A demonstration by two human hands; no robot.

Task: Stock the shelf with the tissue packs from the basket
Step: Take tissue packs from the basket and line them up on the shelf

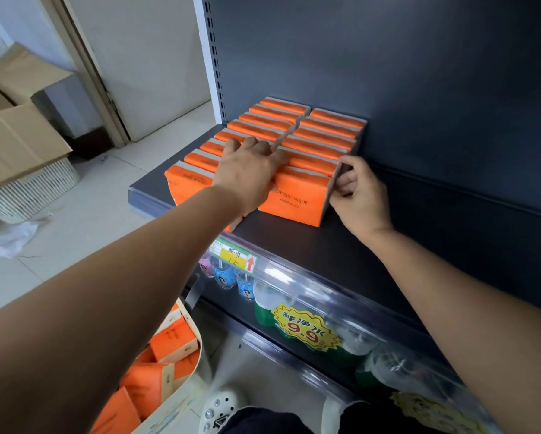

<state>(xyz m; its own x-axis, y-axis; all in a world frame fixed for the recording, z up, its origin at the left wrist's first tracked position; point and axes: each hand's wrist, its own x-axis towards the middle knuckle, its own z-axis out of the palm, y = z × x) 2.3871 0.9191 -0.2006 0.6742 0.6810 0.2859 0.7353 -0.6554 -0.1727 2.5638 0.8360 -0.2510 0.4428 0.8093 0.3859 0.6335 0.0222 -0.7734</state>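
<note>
Head view: nearest the camera, at lower left, the basket [186, 364] stands on the floor with loose orange tissue packs [172, 339] heaped in it at mixed angles; stock remains to be moved. A white shoe [222, 408] is beside it. Above, the dark shelf [341, 245] carries two rows of packs standing upright and running front to back: the left row [184, 180] reaches almost to the front edge, and the right row [297, 198] stops a little short of it. The rows touch along their length. The left hand [250, 173] lies flat, fingers spread, over the tops of the packs where the two rows meet. The right hand [360, 195] is at the right end of the front packs of the right row, fingers curled against that end; whether it pinches or merely pushes cannot be told. The hands are apart, one either side of the right row's front pack. Judged step: squaring up the rows. The packs appear light and soft, with slick film wrap that dents under pressure; best held across the broad faces, several at once if pressed together. A price label [234, 255] sits on the shelf edge, bottles [294, 324] below. A cardboard box [18, 142] stands at left.
</note>
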